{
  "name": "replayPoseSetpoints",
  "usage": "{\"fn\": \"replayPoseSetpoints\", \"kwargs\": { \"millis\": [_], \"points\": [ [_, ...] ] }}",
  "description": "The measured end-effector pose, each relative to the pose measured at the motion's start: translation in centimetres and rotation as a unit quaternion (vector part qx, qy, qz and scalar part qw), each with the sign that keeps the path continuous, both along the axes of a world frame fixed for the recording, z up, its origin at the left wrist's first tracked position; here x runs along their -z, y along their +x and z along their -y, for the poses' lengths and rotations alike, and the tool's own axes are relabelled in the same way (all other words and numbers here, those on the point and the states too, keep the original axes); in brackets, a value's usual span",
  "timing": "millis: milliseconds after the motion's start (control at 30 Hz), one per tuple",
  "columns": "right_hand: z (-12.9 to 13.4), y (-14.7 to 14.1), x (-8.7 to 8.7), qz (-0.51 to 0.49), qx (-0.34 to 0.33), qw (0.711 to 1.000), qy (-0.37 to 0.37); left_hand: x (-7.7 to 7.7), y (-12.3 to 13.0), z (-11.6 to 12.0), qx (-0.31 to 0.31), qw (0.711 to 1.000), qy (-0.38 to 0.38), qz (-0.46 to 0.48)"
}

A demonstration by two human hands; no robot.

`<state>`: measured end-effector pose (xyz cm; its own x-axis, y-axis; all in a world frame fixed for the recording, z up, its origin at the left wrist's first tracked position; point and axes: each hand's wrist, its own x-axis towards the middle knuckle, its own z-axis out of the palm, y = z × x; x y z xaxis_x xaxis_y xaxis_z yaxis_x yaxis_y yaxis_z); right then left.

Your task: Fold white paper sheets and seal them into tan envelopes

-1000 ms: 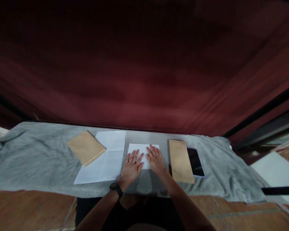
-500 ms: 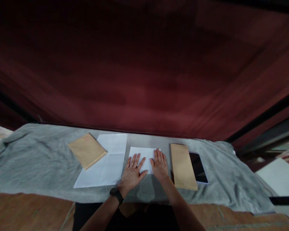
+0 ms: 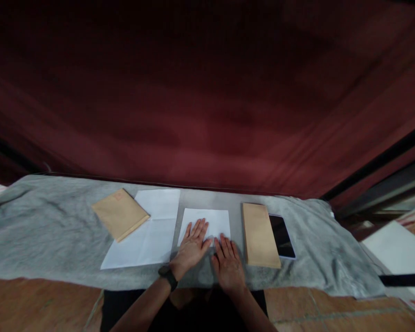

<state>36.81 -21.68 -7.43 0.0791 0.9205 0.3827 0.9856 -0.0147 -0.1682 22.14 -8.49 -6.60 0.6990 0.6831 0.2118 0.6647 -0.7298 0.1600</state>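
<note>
The brown envelopes [image 3: 262, 235] are showing matt paper; the dark tablet [image 3: 281, 236] is looking smooth, the grey cloth [image 3: 62, 221] soft.

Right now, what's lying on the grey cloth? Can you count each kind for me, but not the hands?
Brown packets: 2 (each may be a stack; I can't tell)
White papers: 2
Dark-screened tablet: 1
Total: 5

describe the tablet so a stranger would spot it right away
On the grey cloth, look right of both hands to the long brown envelope. The tablet lies partly under its right edge, the only dark, glossy thing there, with a pale purple rim.
</note>
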Motion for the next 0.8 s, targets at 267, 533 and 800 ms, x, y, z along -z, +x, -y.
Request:
{"fn": "replayPoseSetpoints", "kwargs": {
  "millis": [267, 533, 800],
  "points": [
    [-0.1, 0.0, 0.2, -0.005, -0.008, 1.000, 0.012, 0.1, 4.5, -1.2, 0.024, 0.999, -0.020, 0.016],
    [0.1, 0.4, 0.8, 0.014, -0.003, 1.000, 0.007, -0.2, 3.8, -2.1, -0.012, 1.000, -0.003, 0.026],
    [0.3, 0.5, 1.2, 0.004, -0.003, 1.000, 0.006, 0.2, 0.6, -0.2, -0.110, 0.994, 0.021, 0.018]
  ]
}}
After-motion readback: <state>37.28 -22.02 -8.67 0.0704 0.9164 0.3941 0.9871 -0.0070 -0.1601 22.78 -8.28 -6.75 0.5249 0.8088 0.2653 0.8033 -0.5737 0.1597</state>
